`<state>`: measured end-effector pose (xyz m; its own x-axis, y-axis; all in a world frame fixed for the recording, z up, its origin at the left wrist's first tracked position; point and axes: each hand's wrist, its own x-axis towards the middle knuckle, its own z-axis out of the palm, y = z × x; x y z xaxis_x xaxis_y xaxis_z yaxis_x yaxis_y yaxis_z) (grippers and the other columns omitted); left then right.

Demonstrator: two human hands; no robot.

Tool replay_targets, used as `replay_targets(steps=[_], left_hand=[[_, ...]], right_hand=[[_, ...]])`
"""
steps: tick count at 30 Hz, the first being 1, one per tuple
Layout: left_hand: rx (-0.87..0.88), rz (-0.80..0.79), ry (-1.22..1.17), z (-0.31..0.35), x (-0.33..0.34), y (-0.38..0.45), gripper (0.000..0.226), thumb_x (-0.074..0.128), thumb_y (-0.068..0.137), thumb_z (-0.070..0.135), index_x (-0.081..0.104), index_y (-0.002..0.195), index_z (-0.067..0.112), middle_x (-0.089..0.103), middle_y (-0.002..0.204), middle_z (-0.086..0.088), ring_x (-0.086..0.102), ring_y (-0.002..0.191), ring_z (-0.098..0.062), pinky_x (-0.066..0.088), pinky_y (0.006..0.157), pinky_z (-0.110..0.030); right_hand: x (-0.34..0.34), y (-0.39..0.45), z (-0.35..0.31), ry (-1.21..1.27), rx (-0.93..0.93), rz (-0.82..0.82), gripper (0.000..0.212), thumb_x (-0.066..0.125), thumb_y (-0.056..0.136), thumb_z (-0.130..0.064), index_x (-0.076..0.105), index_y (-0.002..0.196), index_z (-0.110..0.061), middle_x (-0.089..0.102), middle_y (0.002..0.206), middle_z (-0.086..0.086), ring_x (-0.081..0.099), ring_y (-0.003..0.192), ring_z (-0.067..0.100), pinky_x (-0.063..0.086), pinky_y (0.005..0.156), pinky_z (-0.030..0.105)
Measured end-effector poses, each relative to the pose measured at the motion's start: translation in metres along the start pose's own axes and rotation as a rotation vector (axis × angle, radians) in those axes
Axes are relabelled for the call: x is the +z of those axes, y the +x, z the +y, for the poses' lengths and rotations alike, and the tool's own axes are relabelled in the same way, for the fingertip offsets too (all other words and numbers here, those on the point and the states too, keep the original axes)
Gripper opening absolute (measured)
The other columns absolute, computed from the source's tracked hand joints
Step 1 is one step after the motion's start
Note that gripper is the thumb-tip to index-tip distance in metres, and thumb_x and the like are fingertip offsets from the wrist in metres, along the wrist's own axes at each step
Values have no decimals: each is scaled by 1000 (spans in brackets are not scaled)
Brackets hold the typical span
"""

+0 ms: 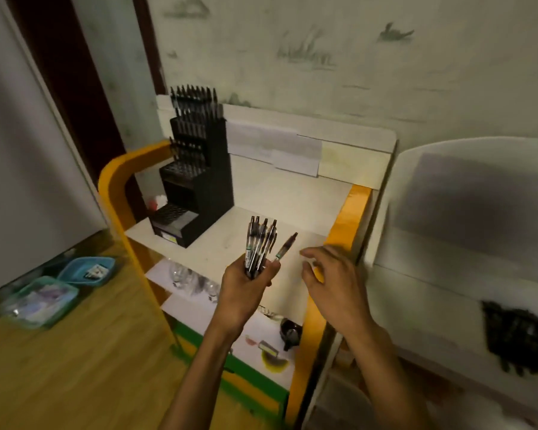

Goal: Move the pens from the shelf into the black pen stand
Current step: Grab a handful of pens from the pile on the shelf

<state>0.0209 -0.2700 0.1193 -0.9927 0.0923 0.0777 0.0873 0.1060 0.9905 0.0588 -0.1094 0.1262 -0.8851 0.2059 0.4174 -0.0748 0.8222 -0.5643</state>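
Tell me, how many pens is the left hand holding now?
5 visible. Four stand bunched upright in the left hand, their tops near. A fifth pen leans out to the right, held at its lower end. More may be hidden within the bunch.

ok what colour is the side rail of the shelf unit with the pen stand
Orange-yellow side rail, clearest in the head view.

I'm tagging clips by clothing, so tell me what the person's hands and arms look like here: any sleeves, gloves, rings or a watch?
Both are bare. The left hand and the right hand wear no gloves, and no ring, watch or band shows. Both forearms are uncovered right down to the frame's lower edge, so no sleeve is in view.
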Motion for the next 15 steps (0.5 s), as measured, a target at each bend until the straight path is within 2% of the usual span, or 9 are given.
replay_targets(steps=[6, 12, 15], left_hand=[[-16, 74, -4, -5, -88, 23, 18, 66, 93, 33, 65, 91, 15, 59, 59, 4, 47, 47, -4, 40, 47, -20], [22, 173, -17, -12, -160, 61, 14, 66, 91, 35, 64, 95, 22, 63, 67, 4, 53, 52, 0, 44, 54, -22], [36, 172, -22, -19, -194, 88, 17, 69, 90, 34, 64, 95, 18, 61, 68, 2, 52, 51, 0, 42, 49, -17]], right_hand=[[54, 21, -62, -44, -38, -54, 25, 57, 96, -26, 65, 120, -27, 63, 119, -9, 61, 104, 10, 53, 89, 32], [112, 59, -102, -45, -52, -90, 26, 58, 96, -29, 63, 121, -28, 63, 122, -9, 60, 105, 7, 50, 88, 20], [146, 84, -122, -36, -67, -92, 26, 58, 96, -28, 64, 121, -27, 63, 121, -9, 60, 102, 6, 44, 84, 15]])
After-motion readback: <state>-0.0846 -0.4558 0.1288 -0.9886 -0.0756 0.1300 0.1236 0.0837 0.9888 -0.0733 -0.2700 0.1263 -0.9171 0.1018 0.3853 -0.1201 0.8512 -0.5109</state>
